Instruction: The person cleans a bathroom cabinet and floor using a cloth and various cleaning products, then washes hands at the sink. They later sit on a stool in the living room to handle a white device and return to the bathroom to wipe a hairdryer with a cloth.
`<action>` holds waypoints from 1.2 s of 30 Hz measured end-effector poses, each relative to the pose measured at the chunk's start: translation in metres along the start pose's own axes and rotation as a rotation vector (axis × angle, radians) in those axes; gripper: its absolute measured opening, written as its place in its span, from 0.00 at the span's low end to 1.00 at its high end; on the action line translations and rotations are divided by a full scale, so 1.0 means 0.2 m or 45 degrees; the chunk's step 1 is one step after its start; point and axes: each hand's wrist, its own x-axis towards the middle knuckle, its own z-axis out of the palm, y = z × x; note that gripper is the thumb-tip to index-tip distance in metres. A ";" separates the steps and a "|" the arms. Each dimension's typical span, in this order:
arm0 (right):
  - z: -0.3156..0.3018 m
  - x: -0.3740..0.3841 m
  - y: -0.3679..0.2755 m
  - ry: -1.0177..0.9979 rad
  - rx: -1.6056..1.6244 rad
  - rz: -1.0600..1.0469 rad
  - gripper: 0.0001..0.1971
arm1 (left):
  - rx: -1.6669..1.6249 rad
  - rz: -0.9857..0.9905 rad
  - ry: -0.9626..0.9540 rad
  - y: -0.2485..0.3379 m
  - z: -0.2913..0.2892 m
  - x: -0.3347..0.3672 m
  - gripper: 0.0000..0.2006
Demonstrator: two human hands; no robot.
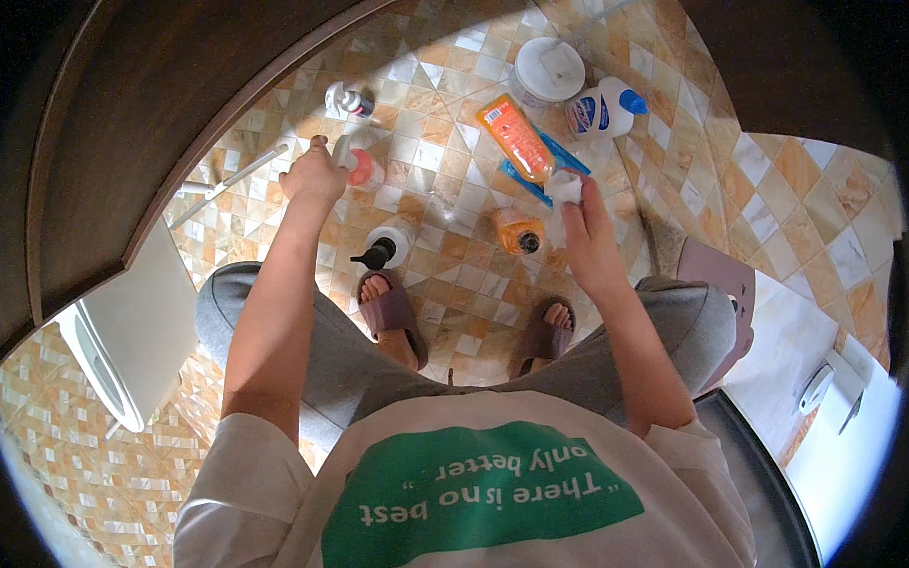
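My left hand (313, 174) is closed around the white top of a small clear bottle with a pinkish-red band (364, 169); its fingers partly cover that top. On the right, my right hand (591, 234) grips the white cap of an orange bottle (516, 136), which points away from me over a flat blue item (559, 152). Closer to my feet stand a white pump bottle with a black head (396, 244) and a smaller orange bottle with a dark cap (519, 232). Beyond my left hand is a small white-and-dark bottle (349, 101).
A white lidded tub (549, 69) and a white bottle with a blue cap (606, 109) stand at the far right. Dark wooden panels (130, 102) curve along the left. A white fixture (132, 333) is beside my left leg, with a mauve stool-like item (720, 273) at right.
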 end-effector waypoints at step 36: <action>-0.06 -0.07 -0.23 0.183 0.274 -0.024 0.19 | -0.138 -0.064 0.237 -0.03 0.04 0.66 0.27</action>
